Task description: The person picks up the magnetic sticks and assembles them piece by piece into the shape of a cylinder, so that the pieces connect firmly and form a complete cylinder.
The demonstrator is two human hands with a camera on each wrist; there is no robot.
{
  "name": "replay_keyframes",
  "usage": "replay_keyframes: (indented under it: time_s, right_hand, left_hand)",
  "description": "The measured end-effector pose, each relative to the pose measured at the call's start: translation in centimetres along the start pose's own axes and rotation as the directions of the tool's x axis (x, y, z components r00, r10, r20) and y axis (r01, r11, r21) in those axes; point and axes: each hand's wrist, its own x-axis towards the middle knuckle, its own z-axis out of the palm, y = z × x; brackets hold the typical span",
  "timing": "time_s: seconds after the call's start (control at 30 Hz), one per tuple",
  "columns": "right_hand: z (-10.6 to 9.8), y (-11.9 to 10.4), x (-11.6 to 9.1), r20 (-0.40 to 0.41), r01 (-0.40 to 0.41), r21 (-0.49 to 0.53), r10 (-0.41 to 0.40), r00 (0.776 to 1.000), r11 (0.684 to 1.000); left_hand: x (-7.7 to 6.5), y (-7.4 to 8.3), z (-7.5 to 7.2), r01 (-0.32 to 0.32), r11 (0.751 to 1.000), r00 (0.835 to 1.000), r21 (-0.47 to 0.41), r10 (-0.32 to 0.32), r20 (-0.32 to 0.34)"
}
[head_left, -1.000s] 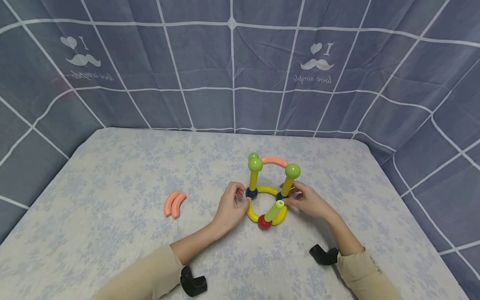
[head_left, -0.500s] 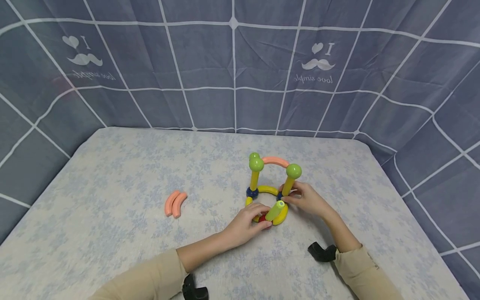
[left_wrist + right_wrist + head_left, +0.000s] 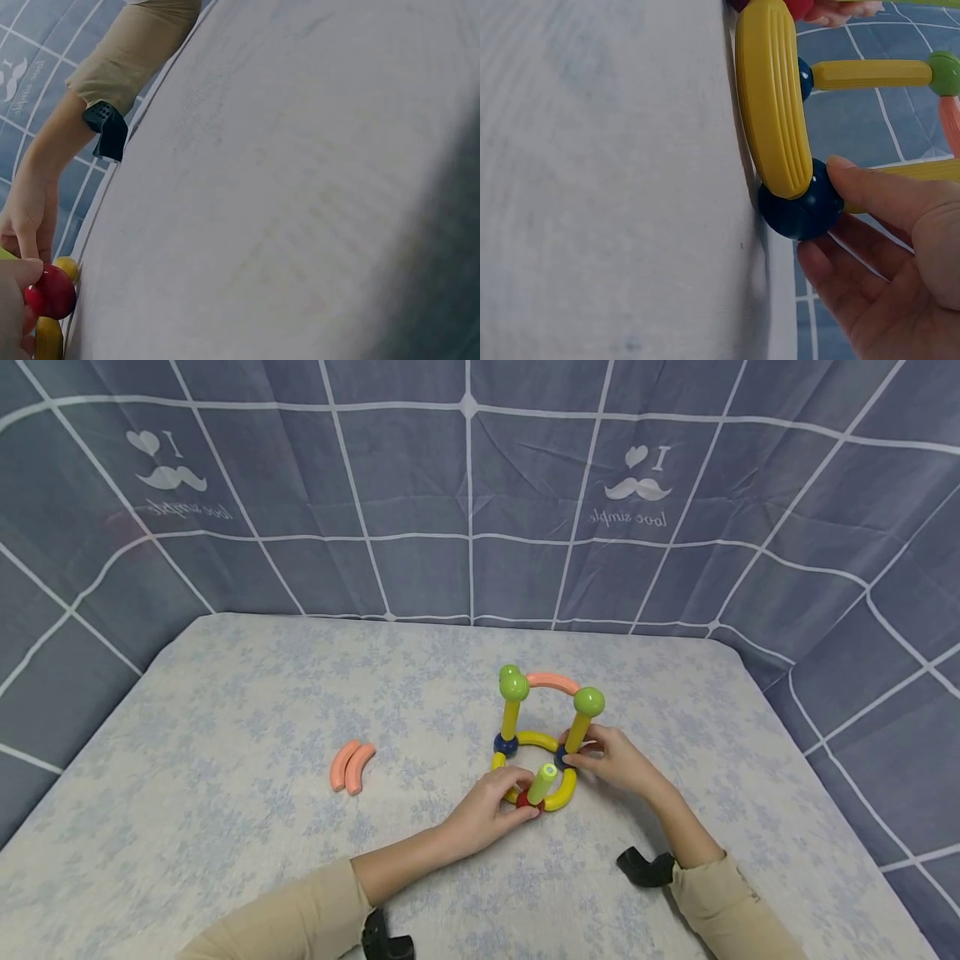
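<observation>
On the table stands a frame of toy rods and balls. Its base is a ring of yellow curved rods (image 3: 536, 739) joined by balls. My left hand (image 3: 480, 812) pinches the red ball (image 3: 54, 292) at the front of the ring, partly covering it. From that ball a light green rod (image 3: 542, 783) rises, leaning a little. My right hand (image 3: 617, 762) holds the dark blue ball (image 3: 802, 206) on the right between thumb and fingers. Yellow upright rods (image 3: 510, 720) carry green balls (image 3: 588, 702), and a pink curved rod (image 3: 552, 681) spans the top at the back.
Two loose pink curved rods (image 3: 346, 765) lie side by side on the patterned tablecloth (image 3: 247, 735), left of the frame. A blue checked curtain (image 3: 405, 477) hangs behind the table and along both sides. Black wrist devices (image 3: 645, 867) sit at both cuffs.
My left hand has gone from the ring's left side to the red ball at the front. The light green rod now tilts less to the right. My right hand stays at the blue ball.
</observation>
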Motion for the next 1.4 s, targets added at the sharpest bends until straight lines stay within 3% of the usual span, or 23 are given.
replay_keyframes:
  time_s: [0.17,0.3,0.47,0.73,1.0,1.17,1.4]
  right_hand:
    - [0.0,0.0,-0.2,-0.026,0.011,-0.005,-0.011,1.000,1.000]
    - [0.1,0.0,-0.4,-0.044,0.004,-0.001,-0.005,0.999,1.000]
    - [0.3,0.1,-0.6,-0.077,-0.019,0.017,0.020,0.997,1.000]
    - [0.7,0.0,-1.3,-0.185,-0.094,0.006,0.094,0.978,0.996]
    - [1.5,-0.3,-1.9,-0.294,-0.198,-0.002,0.189,0.937,0.980]
    - [1.8,-0.2,-2.2,-0.312,-0.174,0.023,0.173,0.934,0.984]
    - [1.8,-0.3,-2.4,-0.323,-0.126,0.051,0.135,0.937,0.991]
  left_hand:
    - [0.1,-0.2,0.3,-0.063,0.996,0.998,0.065,0.065,-0.022]
    - [0.0,-0.1,0.5,-0.032,0.997,0.998,0.075,0.035,-0.047]
    - [0.1,-0.3,0.3,0.009,1.000,0.999,0.025,-0.008,-0.052]
    - [1.1,-1.8,-1.3,-0.019,0.996,1.000,-0.088,0.021,0.015]
    - [2.4,-3.1,-3.0,0.054,0.993,0.992,-0.109,-0.041,0.120]
    - [2.8,-3.3,-3.5,0.077,0.990,0.985,-0.120,-0.057,0.161]
    - [2.8,-3.4,-3.7,0.063,0.988,0.985,-0.142,-0.039,0.170]
